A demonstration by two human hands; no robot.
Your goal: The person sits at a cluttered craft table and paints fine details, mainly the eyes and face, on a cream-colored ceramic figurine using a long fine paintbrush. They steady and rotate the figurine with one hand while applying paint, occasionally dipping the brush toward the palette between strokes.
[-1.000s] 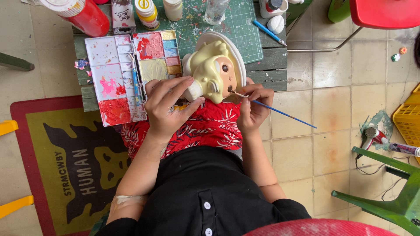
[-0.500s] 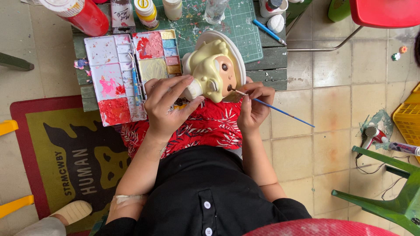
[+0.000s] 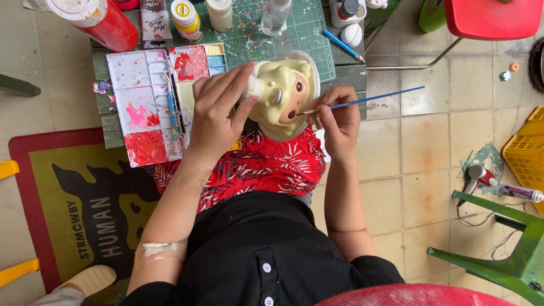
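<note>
My left hand [image 3: 218, 113] grips a pale yellow doll-head figurine [image 3: 283, 96] from its left side and holds it over my lap. My right hand [image 3: 339, 116] pinches a thin blue paintbrush [image 3: 362, 101] whose tip touches the figurine's face near the mouth. The figurine has yellow hair, a tan face and dark eyes. A red patterned cloth [image 3: 266, 167] lies across my knees under it.
A paint palette [image 3: 150, 102] smeared with red and pink sits on a low wooden table [image 3: 348, 71] with a green cutting mat [image 3: 272, 39], paint bottles [image 3: 187, 20] and a red container [image 3: 105, 22]. A green stool [image 3: 510, 255], yellow crate [image 3: 527, 153] and red chair [image 3: 493, 17] stand around.
My view has shifted closer. The brush handle has swung from pointing down-right to pointing up-right, and its tip has moved lower on the face. A foot in a pale shoe has appeared at bottom left.
</note>
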